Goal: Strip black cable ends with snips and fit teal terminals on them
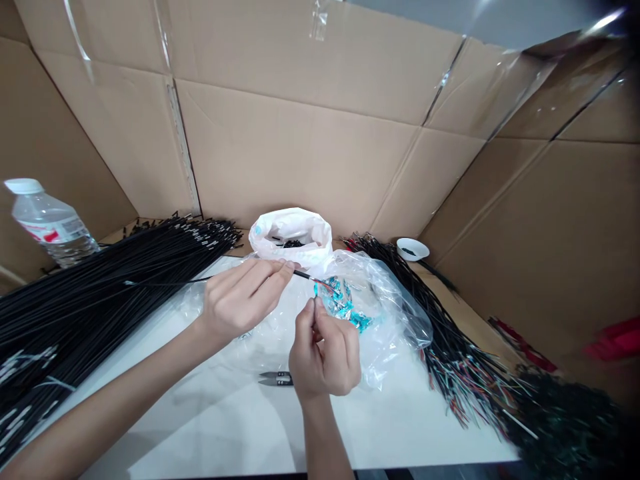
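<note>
My left hand (pixel 250 293) is closed in a pinch on a black cable (pixel 301 274). Thin coloured wires (pixel 325 285), one of them red, stick out of the cable's end and point right. Just below that end, my right hand (pixel 325 350) pinches a small teal part (pixel 316 291) upright between thumb and forefinger; its lower portion is hidden by the fingers. Behind the right hand, a pile of similar teal and silvery pieces (pixel 357 321) lies on a clear plastic bag (pixel 400 300). Thread snips (pixel 276 379) lie on the white table, partly covered by the right hand.
A thick bundle of black cables (pixel 125 280) fills the left side. More cables with bared coloured wires (pixel 445 340) lie at right. At the back are a white bag (pixel 290 230) and a small white bowl (pixel 413 249). A water bottle (pixel 50 223) stands left; cardboard walls (pixel 300 147) enclose the table.
</note>
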### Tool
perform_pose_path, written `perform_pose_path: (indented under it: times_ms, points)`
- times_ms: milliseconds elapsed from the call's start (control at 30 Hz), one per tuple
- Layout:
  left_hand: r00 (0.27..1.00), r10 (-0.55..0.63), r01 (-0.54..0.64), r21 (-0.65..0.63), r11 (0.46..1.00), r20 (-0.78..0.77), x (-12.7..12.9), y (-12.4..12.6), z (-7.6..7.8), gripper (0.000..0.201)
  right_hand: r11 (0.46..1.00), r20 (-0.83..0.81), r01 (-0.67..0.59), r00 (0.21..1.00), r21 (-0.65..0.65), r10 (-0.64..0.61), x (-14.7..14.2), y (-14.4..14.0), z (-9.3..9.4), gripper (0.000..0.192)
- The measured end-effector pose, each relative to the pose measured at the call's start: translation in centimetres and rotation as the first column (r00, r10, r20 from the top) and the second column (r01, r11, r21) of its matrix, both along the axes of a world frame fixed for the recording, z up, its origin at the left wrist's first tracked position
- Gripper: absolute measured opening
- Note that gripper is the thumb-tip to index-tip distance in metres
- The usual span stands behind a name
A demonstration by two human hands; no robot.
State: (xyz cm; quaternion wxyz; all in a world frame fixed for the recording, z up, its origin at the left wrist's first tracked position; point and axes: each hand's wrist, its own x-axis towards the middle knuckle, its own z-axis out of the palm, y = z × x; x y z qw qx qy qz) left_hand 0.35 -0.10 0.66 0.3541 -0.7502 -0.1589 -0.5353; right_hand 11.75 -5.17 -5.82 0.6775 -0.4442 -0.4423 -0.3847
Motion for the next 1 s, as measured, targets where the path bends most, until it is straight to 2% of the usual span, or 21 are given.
perform_pose_path:
  times_ms: [67,100,133,167,200,233,300,367,433,500,533,600,700,767,833,900,933,1000]
  points:
    - [1.000,0.008,-0.008,-0.008,1.000,0.003,0.0,0.1,0.0,0.018,0.999,0.105,-0.034,0.994,-0.036,0.038,0.8,-0.2,0.0,0.023]
    - [1.000,0.007,-0.007,-0.005,1.000,0.004,0.1,0.1,0.0,0.017,0.994,0.106,-0.089,0.990,-0.068,0.096,1.1,-0.4,0.2,0.022]
    - [1.000,0.005,-0.005,-0.002,1.000,0.006,0.1,0.2,0.0,0.018,0.978,0.049,-0.181,0.981,-0.107,0.187,1.2,-0.6,0.5,0.019]
    - [1.000,0.003,-0.003,0.004,1.000,0.005,0.2,0.2,0.1,0.019,0.937,-0.079,-0.316,0.948,-0.148,0.308,1.3,-0.9,1.0,0.014]
    - [1.000,0.003,-0.003,0.008,1.000,0.005,0.2,0.2,0.2,0.020,0.860,-0.260,-0.481,0.864,-0.170,0.432,1.3,-1.2,1.5,0.009]
    - [1.000,0.004,-0.004,0.010,1.000,0.007,0.2,0.3,0.2,0.021,0.746,-0.455,-0.648,0.717,-0.154,0.528,1.2,-1.4,2.2,0.006]
    - [1.000,-0.001,0.001,0.002,1.000,0.026,0.2,0.4,0.3,0.022,0.464,-0.740,-0.886,0.319,-0.011,0.592,1.2,-1.8,3.4,0.015]
    - [0.998,-0.043,0.044,-0.023,0.999,0.046,0.0,0.6,0.4,0.020,0.163,-0.841,-0.973,-0.049,0.161,0.539,1.6,-1.8,4.4,0.024]
    - [0.991,-0.124,0.127,-0.063,0.990,0.048,-0.3,0.9,0.4,0.017,-0.157,-0.850,-0.948,-0.317,0.275,0.422,2.3,-1.5,4.8,0.031]
    - [0.977,-0.209,0.211,-0.116,0.971,0.032,-0.7,1.3,0.5,0.014,-0.440,-0.836,-0.838,-0.470,0.323,0.283,3.2,-0.8,4.8,0.036]
    - [0.969,-0.245,0.246,-0.147,0.958,0.021,-0.9,1.6,0.6,0.013,-0.546,-0.828,-0.771,-0.512,0.327,0.228,3.5,-0.4,4.7,0.038]
    - [0.950,-0.311,0.302,-0.216,0.929,-0.009,-1.1,1.9,0.6,0.014,-0.692,-0.814,-0.655,-0.556,0.302,0.171,3.8,0.4,4.2,0.044]
    - [0.911,-0.411,0.386,-0.283,0.878,-0.034,-1.0,2.0,0.7,0.018,-0.831,-0.802,-0.510,-0.580,0.221,0.142,3.3,1.6,3.5,0.050]
    - [0.887,-0.459,0.428,-0.287,0.857,-0.045,-0.8,1.6,0.8,0.017,-0.893,-0.802,-0.418,-0.585,0.169,0.122,2.7,2.1,3.3,0.053]
    - [0.868,-0.492,0.458,-0.280,0.844,-0.063,-0.7,1.1,1.0,0.013,-0.930,-0.823,-0.360,-0.550,0.080,0.142,2.3,2.5,3.5,0.056]
    - [0.863,-0.498,0.464,-0.264,0.846,-0.080,-0.8,0.6,1.3,0.012,-0.932,-0.862,-0.357,-0.453,-0.058,0.227,2.5,2.7,4.1,0.058]
    - [0.867,-0.491,0.459,-0.250,0.853,-0.085,-0.9,0.5,1.5,0.013,-0.916,-0.874,-0.378,-0.393,-0.132,0.288,2.8,2.7,4.6,0.058]
    - [0.886,-0.456,0.428,-0.223,0.876,-0.088,-1.3,0.5,1.9,0.016,-0.847,-0.871,-0.466,-0.269,-0.257,0.412,3.6,2.5,5.6,0.053]
